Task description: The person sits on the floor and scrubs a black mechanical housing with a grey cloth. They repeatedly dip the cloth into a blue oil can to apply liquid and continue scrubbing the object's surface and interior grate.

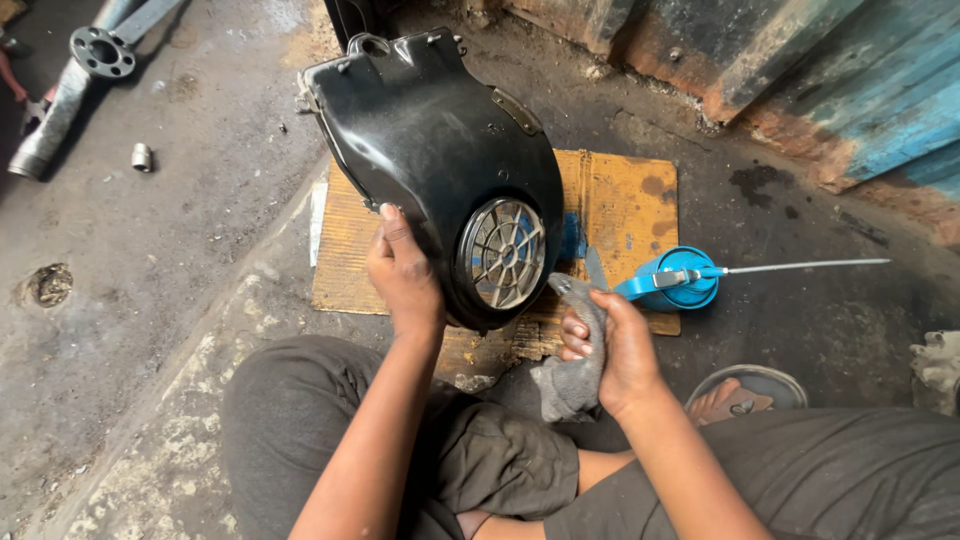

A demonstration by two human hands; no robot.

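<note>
While our left hand (403,275) curls its fingers around the lower left edge of a black plastic engine cover (430,150), thumb on top and clamped firmly, it holds the cover propped upright on its edge. Our right hand (615,345) has its fingers closed together around a crumpled grey rag (573,370), which hangs down from the fist, just beside the lower right edge of the cover but not pressed against it.

Set into the cover's lower front is a round silver fan grille (503,252), facing us. The cover's black surface looks shiny yet dusty in patches, so we judge the wiping to be partly done, with the grille and rim likely left to clean.

Underneath, a stained sheet of brown cardboard (625,200) lies on the oily concrete floor (200,230); the cover rests near the cardboard's near edge. At the cardboard's right edge sits a blue oil can (680,280), its long thin spout pointing right. Near the floor's far left corner lie a metal pipe with a flange (95,55) and a small metal sleeve (142,157). Our crossed legs in grey trousers (300,420) fill the foreground
</note>
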